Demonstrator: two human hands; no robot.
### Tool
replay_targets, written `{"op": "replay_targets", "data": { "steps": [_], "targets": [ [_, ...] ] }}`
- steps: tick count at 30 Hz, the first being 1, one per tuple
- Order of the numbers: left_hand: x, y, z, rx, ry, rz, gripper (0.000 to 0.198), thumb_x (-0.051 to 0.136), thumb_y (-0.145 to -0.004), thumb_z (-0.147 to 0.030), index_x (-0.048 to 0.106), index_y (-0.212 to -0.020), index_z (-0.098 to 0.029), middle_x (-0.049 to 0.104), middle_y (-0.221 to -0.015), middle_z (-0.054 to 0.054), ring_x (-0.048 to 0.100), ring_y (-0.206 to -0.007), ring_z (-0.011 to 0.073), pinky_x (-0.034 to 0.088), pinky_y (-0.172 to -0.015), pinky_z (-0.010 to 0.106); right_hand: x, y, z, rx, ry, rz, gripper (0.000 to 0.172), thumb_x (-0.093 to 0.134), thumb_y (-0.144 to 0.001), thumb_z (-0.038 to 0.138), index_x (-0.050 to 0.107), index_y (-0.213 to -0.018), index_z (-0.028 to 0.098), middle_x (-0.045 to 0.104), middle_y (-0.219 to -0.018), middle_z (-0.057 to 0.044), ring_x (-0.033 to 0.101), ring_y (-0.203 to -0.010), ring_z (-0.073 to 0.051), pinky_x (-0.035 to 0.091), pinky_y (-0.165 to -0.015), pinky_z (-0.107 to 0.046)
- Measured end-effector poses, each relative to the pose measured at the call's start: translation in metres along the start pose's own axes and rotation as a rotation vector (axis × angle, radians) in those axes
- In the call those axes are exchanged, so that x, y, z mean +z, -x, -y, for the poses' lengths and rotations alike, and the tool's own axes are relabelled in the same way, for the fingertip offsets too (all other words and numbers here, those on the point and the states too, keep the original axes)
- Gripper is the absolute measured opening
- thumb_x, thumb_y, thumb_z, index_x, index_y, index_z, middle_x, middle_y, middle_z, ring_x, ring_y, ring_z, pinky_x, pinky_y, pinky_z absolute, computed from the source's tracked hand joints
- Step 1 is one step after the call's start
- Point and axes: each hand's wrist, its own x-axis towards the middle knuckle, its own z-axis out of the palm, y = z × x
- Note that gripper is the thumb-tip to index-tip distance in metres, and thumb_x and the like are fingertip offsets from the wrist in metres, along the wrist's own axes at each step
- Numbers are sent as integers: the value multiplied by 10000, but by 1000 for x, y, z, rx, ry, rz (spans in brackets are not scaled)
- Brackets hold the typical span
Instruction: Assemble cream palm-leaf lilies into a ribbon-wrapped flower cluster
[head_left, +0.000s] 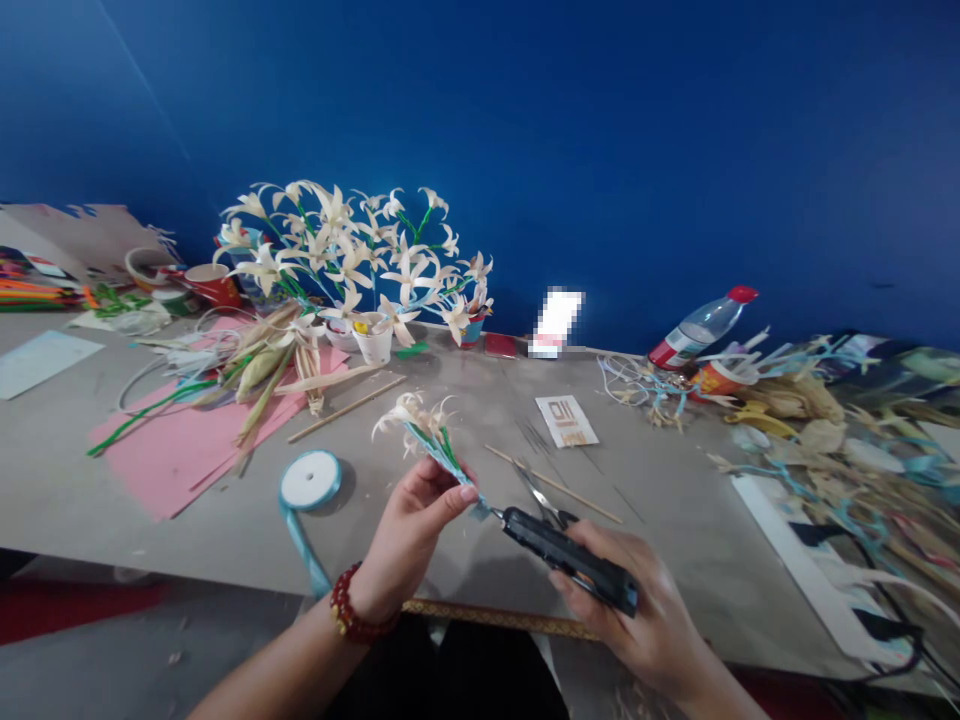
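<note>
My left hand (420, 515) is closed around the stems of a small handmade flower bunch (435, 445), with cream petals at the top and green and light-blue wrapped stems. In my right hand (637, 610) is a black glue gun (566, 555), its metal nozzle at the lower end of the stems; I cannot tell whether it touches them. Just behind the gun lies a pair of scissors (540, 493), partly hidden by it. To the left a roll of light-blue ribbon (310, 480) rests on the table, its loose end hanging towards the front edge.
Finished cream flowers (349, 260) stand in cups against the blue wall. Pink paper (161, 460) with husks lies at left. A plastic bottle (694, 330), a white power strip (802, 570) and heaped husk scraps (817, 400) occupy the right. Thin sticks (555, 485) lie mid-table.
</note>
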Motion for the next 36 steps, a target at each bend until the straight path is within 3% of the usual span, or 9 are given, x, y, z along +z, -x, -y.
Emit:
{"op": "replay_targets", "data": {
  "steps": [7,13,18,22,27,31,34,36],
  "targets": [
    [1,-1,1,11,18,-12,175,817,-724,-235,726,-858,-169,662,-816,27,564,-772,152,446,-760,273,-3,0,-1,0,16,-4,142,519,-926,345,552,-850,229,632,-635,19,624,-541,-147,471,-525,-246],
    [1,-1,-1,2,35,-14,177,818,-726,-236,730,-862,-166,664,-822,28,564,-768,145,454,-739,259,-8,5,-14,10,64,-116,119,533,-930,307,568,-1014,231,723,-780,-28,692,-640,-180,517,-596,-255],
    [2,0,-3,-10,54,-39,189,843,-695,-241,729,-824,-163,662,-803,24,560,-767,137,463,-723,234,-6,7,-64,112,322,-123,247,562,-909,334,576,-1120,205,742,-839,-57,711,-707,-219,526,-635,-289],
    [1,-1,0,1,57,-39,206,844,-695,-261,728,-839,-169,660,-799,23,556,-764,141,472,-713,241,4,10,-118,305,605,72,353,559,-850,219,558,-1195,147,734,-994,-140,701,-849,-285,522,-727,-360],
    [2,-3,0,-1,77,-37,226,852,-683,-263,728,-841,-159,659,-793,28,565,-748,142,481,-701,252,10,8,-153,296,607,160,406,551,-754,113,583,-1159,122,709,-1033,-155,674,-927,-299,497,-804,-380],
    [4,-3,-2,-18,112,-46,235,865,-659,-258,722,-814,-154,670,-788,27,574,-734,140,483,-695,253,-1,3,-144,252,564,175,426,564,-742,150,568,-1168,129,677,-1109,-162,646,-1000,-319,487,-871,-432],
    [7,-3,0,-34,129,-46,220,856,-673,-245,723,-823,-155,673,-788,23,572,-736,131,475,-707,244,-13,-4,-102,174,458,-10,304,558,-853,251,548,-1144,167,651,-1111,-137,644,-999,-298,512,-844,-425],
    [9,-3,3,-28,148,-52,194,841,-695,-229,722,-832,-158,671,-794,19,568,-742,123,465,-715,233,-16,-10,-61,28,363,-158,226,586,-887,273,562,-1096,190,660,-1048,-108,650,-969,-262,522,-851,-402]
  ]
}}
